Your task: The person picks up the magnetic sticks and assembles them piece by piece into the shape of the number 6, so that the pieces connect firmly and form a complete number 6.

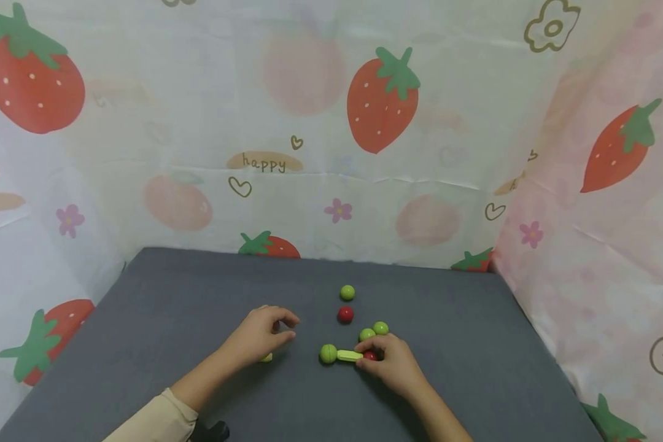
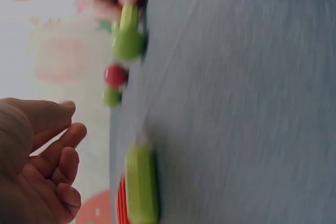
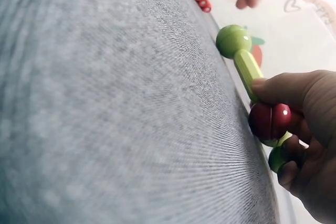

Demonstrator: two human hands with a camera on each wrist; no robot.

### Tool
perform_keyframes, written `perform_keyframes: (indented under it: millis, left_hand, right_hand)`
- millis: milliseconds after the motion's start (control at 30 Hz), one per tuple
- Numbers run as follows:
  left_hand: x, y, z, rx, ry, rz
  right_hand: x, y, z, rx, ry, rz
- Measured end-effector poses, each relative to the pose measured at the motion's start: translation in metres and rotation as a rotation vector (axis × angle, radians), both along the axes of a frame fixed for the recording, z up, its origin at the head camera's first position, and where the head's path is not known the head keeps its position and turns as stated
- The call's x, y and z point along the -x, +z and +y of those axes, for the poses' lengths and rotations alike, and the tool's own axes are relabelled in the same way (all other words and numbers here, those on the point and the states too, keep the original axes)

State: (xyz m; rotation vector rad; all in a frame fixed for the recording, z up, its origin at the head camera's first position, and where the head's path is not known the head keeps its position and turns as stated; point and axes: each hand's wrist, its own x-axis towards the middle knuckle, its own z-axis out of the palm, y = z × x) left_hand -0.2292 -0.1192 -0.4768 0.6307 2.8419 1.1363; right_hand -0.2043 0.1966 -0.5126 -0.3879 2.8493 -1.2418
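Observation:
My right hand (image 1: 389, 365) pinches a light-green rod (image 1: 349, 355) near its right end, low over the grey cloth. A green ball (image 1: 328, 353) sits on the rod's left end; a dark red ball (image 3: 269, 120) is at the other end, partly covered by the fingers. Two green balls, one nearer (image 1: 367, 334) and one farther (image 1: 380, 328), lie just beyond this hand. My left hand (image 1: 265, 331) hovers to the left, holding nothing, fingers loosely bent. Below it, a green rod (image 2: 142, 184) and a red rod (image 2: 121, 203) lie side by side.
A loose red ball (image 1: 345, 315) and a green ball (image 1: 347, 293) lie farther back on the grey-covered table (image 1: 199, 276). Strawberry-printed curtains (image 1: 309, 123) stand behind and along both sides. Something dark (image 1: 212, 431) shows by the left sleeve.

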Motion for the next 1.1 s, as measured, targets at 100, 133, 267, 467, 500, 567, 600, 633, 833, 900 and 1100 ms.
perform_keyframes:
  millis: [100,133,267,467,500,567,600,633,833,900,1100]
  left_hand:
    - [0.008,0.0,-0.018,0.006,0.037,0.011]
    - [0.012,0.0,-0.024,0.009,0.042,0.011]
    - [0.028,-0.001,-0.044,0.022,0.047,0.004]
    - [0.045,-0.005,-0.065,0.051,0.016,-0.021]
    - [0.048,-0.006,-0.068,0.057,0.014,-0.036]
    - [0.051,-0.008,-0.072,0.066,0.006,-0.067]
    - [0.053,-0.009,-0.074,0.07,0.002,-0.084]
    - [0.055,-0.01,-0.075,0.072,-0.003,-0.1]
    - [0.059,-0.017,-0.083,0.077,-0.055,-0.138]
    - [0.06,-0.019,-0.085,0.079,-0.07,-0.138]
    - [0.061,-0.021,-0.088,0.08,-0.083,-0.164]
  right_hand:
    - [0.0,0.0,-0.001,0.016,0.001,-0.011]
    - [0.0,0.001,0.0,0.021,0.002,-0.01]
    - [0.002,0.0,0.001,0.021,0.001,0.0]
    - [0.002,-0.001,0.002,0.01,0.001,0.006]
    - [0.002,-0.002,0.002,0.01,0.001,0.006]
    - [0.003,-0.002,0.001,0.009,0.002,0.012]
    - [0.003,-0.002,0.001,0.01,0.004,0.015]
    - [0.003,-0.003,0.001,0.009,0.006,0.021]
    - [0.003,-0.004,0.002,0.002,0.007,0.033]
    - [0.003,-0.004,0.002,0.002,0.004,0.027]
    - [0.003,-0.005,0.003,0.011,0.004,0.011]
